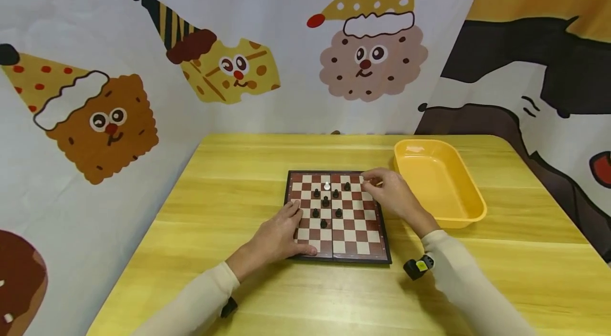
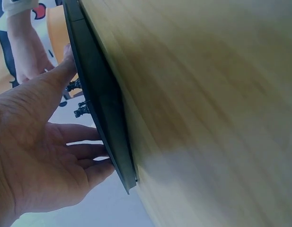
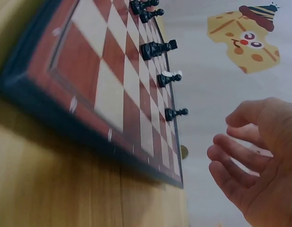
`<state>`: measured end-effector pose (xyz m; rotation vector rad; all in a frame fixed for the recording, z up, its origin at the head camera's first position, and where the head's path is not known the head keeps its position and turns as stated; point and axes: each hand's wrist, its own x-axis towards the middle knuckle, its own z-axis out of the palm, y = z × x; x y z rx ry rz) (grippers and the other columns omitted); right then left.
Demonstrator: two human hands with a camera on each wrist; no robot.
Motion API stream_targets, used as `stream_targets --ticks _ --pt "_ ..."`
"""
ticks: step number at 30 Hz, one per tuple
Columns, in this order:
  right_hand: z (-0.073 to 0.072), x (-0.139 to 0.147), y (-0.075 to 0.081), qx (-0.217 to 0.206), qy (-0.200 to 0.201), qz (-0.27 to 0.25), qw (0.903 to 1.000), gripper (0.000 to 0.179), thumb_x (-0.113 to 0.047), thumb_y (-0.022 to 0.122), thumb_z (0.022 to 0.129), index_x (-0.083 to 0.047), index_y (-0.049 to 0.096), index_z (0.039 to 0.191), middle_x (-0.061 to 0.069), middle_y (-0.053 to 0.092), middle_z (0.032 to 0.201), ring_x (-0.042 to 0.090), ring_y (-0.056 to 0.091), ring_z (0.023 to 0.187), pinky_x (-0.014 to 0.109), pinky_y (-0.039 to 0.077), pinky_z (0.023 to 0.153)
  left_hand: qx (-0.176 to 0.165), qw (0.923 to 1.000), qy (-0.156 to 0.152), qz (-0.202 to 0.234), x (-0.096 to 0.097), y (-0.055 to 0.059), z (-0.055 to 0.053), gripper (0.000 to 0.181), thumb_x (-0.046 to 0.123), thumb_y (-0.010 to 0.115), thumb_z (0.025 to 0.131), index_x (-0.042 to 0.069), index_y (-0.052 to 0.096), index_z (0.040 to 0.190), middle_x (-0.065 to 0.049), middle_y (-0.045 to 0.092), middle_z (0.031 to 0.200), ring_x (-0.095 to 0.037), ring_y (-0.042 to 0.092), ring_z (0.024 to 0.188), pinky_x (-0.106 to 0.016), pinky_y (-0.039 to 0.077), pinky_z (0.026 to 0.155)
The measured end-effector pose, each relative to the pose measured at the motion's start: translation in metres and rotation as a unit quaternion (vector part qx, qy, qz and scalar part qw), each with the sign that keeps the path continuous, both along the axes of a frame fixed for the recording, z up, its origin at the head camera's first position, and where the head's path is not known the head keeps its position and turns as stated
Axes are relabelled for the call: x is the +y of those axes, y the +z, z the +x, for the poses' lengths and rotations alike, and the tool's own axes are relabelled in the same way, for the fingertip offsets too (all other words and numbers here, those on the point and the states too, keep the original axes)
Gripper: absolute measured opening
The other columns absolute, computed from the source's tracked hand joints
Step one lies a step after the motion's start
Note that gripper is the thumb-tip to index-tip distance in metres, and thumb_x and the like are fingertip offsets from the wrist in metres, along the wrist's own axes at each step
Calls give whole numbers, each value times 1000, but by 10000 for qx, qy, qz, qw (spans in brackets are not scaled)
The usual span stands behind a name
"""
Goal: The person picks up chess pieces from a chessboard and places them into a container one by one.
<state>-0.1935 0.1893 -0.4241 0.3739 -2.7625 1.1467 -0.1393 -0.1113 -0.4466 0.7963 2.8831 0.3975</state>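
Note:
A folding chessboard [image 1: 385, 240] with red-brown and cream squares lies on the wooden table. Several black chess pieces stand on it, among them a pawn [image 1: 347, 186] near the far side and a larger piece [image 3: 155, 49] with a flat-looking top. One white chess piece [image 1: 326, 186] stands at the far side, left of the fold. The left hand [image 1: 279, 231] rests on the board's left part, fingers spread on the squares and thumb along the near edge. Above the far right corner hovers the right hand [image 1: 395, 195]; its fingers are loosely bent, with no piece visible between them [image 3: 264, 156].
A yellow plastic tray [image 1: 431, 179] stands right of the board, close to the right forearm. The table [image 1: 229, 182] meets a cartoon-printed cloth [image 1: 286, 118] at the back and left. A small black device [image 1: 416, 268] is strapped at the right wrist.

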Motion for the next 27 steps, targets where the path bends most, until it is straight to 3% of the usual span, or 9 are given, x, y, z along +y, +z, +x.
stream_targets --ticks 7,14,22,27 --pt "-17 -23 -12 -336 87 46 9994 26 -9 61 102 5 70 123 21 65 126 27 65 94 39 55 74 71 10000 21 55 -1 -3 0 107 69 76 77 -8 48 146 -23 34 159 -36 29 148 -51 43 108" --pt "-26 -24 -18 -308 172 268 9990 30 -12 64 102 6 68 126 24 64 129 31 66 104 45 56 83 3 10000 50 21 3 -1 -3 108 69 76 76 -7 47 148 -22 31 160 -35 27 149 -53 43 107" --pt "-25 -29 -20 -535 113 356 9979 27 -12 62 103 2 70 125 19 67 123 20 61 80 34 51 65 -14 10000 57 61 3 -1 -2 108 70 76 76 -6 47 148 -21 33 160 -35 28 148 -55 46 104" --pt "-24 -32 -24 -624 133 437 9970 22 -7 64 101 0 72 120 18 68 122 21 61 89 33 52 70 -30 9999 88 71 0 -4 0 109 71 76 75 -6 49 147 -21 34 160 -36 29 148 -55 47 103"
